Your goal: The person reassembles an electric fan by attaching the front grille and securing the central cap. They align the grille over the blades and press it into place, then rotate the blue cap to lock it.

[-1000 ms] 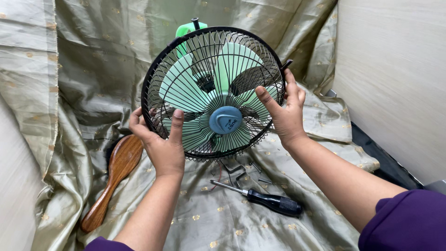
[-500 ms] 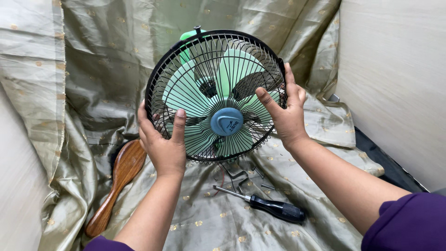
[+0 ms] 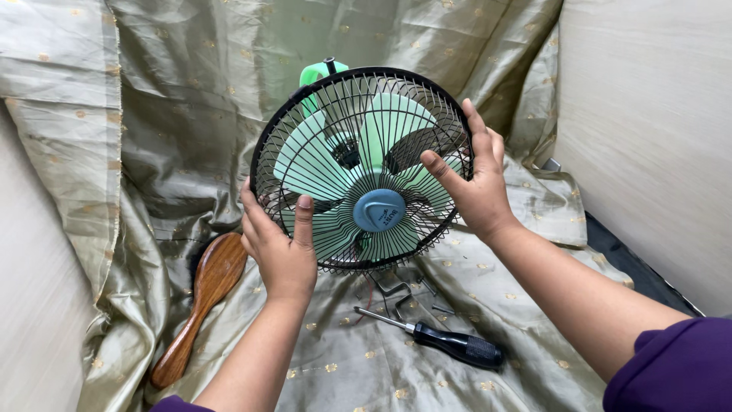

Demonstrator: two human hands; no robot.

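A small fan [image 3: 358, 152] with pale green blades, a blue round hub cap [image 3: 378, 210] and a black wire guard stands upright, facing me. My left hand [image 3: 280, 244] grips the guard's lower left rim, thumb laid over the front wires. On the right rim rests my right hand [image 3: 476, 183], thumb across the front wires and fingers behind the edge. Behind the guard's top a green motor housing [image 3: 314, 73] shows. Part of the fan's base is hidden by the guard.
Olive-gold fabric [image 3: 175, 114] covers the surface and drapes up behind. A wooden brush [image 3: 202, 297] lies at lower left. A black-handled screwdriver [image 3: 442, 342] and several small metal clips and screws [image 3: 400, 294] lie below the fan. A pale wall [image 3: 656, 137] is at right.
The fan and both hands have shifted slightly right and down in view. My left hand slid a little along the lower rim; both grips stay on the guard.
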